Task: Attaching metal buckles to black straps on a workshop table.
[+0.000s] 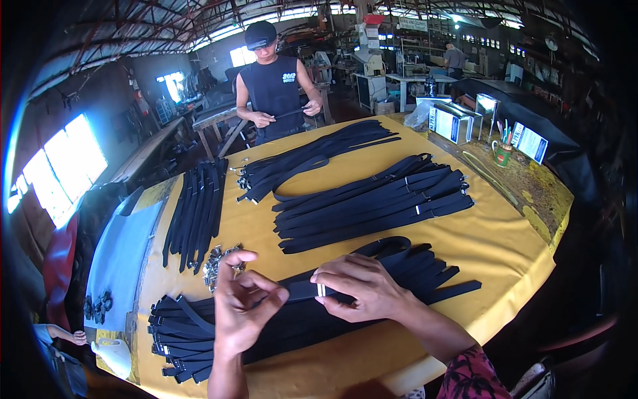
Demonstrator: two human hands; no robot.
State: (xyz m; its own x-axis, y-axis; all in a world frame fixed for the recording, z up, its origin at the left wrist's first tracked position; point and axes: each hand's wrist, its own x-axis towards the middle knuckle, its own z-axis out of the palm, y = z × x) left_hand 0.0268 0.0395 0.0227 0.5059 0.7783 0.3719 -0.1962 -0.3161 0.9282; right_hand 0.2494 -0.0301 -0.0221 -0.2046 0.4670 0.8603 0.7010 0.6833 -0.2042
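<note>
In front of me my right hand (362, 289) pinches a small shiny metal buckle (321, 290) between thumb and fingers. A dark strap seems to run beside it, hard to separate from the straps behind. Facing it, my left hand (244, 306) has its index finger bent upward, and its thumb meets another fingertip; whatever lies in that pinch is hidden. Below both hands spreads a bundle of black straps (179, 332), with metal fittings at its left ends. Just beyond my left hand is a pile of small metal buckles (214, 266).
More black strap bundles (372, 199) lie on the yellow-covered table (512, 246). Across it a person (276, 86) holds a strap. Boxes (452, 123) and a mug of pens (502, 154) stand far right; a white jug (113, 356) and another person's hand (79, 338) are near left.
</note>
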